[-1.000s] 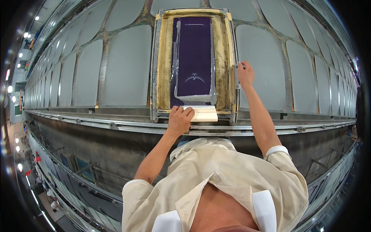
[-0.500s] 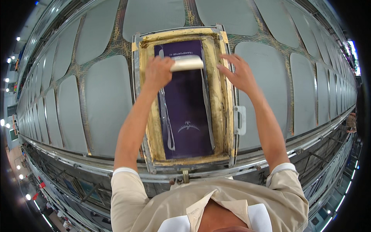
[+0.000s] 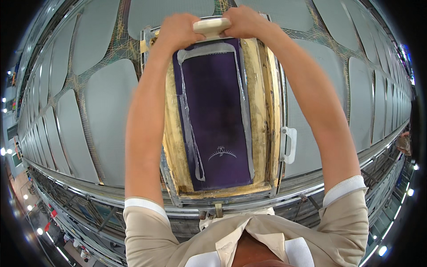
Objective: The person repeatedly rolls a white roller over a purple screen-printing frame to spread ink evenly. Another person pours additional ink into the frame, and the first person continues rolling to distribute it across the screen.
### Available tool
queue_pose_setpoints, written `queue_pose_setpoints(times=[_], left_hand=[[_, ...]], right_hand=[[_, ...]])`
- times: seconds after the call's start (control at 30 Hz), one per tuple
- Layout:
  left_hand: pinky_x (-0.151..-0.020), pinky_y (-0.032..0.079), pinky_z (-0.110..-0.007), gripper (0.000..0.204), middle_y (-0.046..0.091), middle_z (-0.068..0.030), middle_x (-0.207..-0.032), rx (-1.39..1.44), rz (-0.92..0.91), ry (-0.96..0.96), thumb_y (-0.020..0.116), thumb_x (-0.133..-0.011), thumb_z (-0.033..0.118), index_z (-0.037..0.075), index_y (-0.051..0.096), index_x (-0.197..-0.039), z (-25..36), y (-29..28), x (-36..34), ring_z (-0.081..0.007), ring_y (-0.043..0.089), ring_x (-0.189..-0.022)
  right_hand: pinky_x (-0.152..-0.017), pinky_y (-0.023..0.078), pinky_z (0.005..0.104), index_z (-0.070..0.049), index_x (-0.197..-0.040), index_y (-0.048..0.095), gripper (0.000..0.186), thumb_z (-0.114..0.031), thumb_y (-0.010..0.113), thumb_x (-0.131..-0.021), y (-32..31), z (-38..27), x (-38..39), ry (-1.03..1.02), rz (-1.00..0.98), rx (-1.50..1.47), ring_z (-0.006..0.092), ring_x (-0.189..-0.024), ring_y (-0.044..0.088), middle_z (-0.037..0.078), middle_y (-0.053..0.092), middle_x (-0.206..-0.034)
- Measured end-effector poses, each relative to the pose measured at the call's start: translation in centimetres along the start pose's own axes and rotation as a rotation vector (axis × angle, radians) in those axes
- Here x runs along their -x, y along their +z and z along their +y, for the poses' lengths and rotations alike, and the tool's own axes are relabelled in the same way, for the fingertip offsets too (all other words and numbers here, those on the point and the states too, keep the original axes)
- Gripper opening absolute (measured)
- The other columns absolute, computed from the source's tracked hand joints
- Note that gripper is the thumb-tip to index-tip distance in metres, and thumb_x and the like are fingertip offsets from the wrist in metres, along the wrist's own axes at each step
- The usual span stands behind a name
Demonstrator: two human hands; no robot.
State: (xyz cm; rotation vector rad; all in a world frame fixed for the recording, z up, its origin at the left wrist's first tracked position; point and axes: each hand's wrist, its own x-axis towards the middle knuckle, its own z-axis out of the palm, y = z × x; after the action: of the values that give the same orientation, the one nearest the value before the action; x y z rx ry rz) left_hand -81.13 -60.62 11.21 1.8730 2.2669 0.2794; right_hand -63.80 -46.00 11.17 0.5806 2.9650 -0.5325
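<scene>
Both of my hands hold a cream-coloured squeegee [image 3: 208, 28] at the far end of a screen-printing frame [image 3: 262, 102]. My left hand [image 3: 178, 31] is closed around its left end, and my right hand [image 3: 244, 21] grips the right end. The squeegee's lower edge is mostly hidden. Within the frame's yellowish taped border lies a dark purple mesh [image 3: 212, 111], with a pale arched emblem [image 3: 221, 152] near its close end. Grey ink [image 3: 207, 50] forms a band just below the squeegee and trails down both sides of the mesh.
Rows of grey rounded panels [image 3: 111, 115] cover the long table on both sides and beyond the frame. A white handle [image 3: 289, 144] sticks out from the frame's right side. Metal rails [image 3: 307, 196] run along the table's near edge, with a small clamp [image 3: 218, 210] below the frame.
My left hand has carried the squeegee farther away to the frame's far end. My right hand, empty before, has joined it on the squeegee. A grey ink band now shows across the mesh.
</scene>
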Motion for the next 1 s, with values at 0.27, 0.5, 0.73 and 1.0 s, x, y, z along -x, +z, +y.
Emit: queue_pose_setpoints(times=[0.27,0.5,0.73,1.0], left_hand=[[-0.081,0.056,-0.043,0.024,0.076,-0.0079,-0.089,0.015,-0.103,-0.026,0.081,-0.078,0.037,0.021,0.077,-0.095,6.0,2.4,13.1,-0.0309,0.072,-0.089],[-0.077,0.049,-0.043,0.016,0.072,-0.0042,-0.078,0.122,-0.133,0.041,0.084,-0.074,0.028,0.019,0.075,-0.083,16.4,5.5,35.2,-0.0278,0.069,-0.075],[-0.080,0.044,-0.041,0.012,0.072,-0.0011,-0.080,0.134,-0.071,0.069,0.081,-0.076,0.022,0.017,0.073,-0.083,16.1,4.6,34.3,-0.0250,0.067,-0.077],[-0.084,0.053,-0.045,0.023,0.076,-0.0066,-0.092,-0.033,-0.033,-0.010,0.081,-0.078,0.033,0.019,0.076,-0.096,5.4,0.2,10.1,-0.0296,0.072,-0.091]], right_hand=[[-0.078,0.056,0.0458,-0.009,-0.092,0.075,0.032,-0.037,0.080,-0.077,5.6,-6.2,12.3,0.017,-0.044,0.017,0.0364,-0.085,0.070,0.014,0.073,-0.086],[-0.085,0.049,0.0438,-0.012,-0.081,0.073,0.024,-0.032,0.084,-0.076,10.8,-18.4,33.3,-0.052,-0.014,-0.061,0.0313,-0.081,0.068,0.011,0.070,-0.075],[-0.084,0.047,0.0435,-0.010,-0.081,0.072,0.021,-0.028,0.082,-0.077,10.4,-17.3,32.7,-0.107,0.027,-0.068,0.0306,-0.079,0.066,0.010,0.068,-0.073],[-0.085,0.057,0.0454,-0.012,-0.090,0.074,0.026,-0.033,0.081,-0.078,1.7,-5.7,9.5,0.033,0.017,-0.014,0.0332,-0.092,0.072,0.011,0.075,-0.094]])
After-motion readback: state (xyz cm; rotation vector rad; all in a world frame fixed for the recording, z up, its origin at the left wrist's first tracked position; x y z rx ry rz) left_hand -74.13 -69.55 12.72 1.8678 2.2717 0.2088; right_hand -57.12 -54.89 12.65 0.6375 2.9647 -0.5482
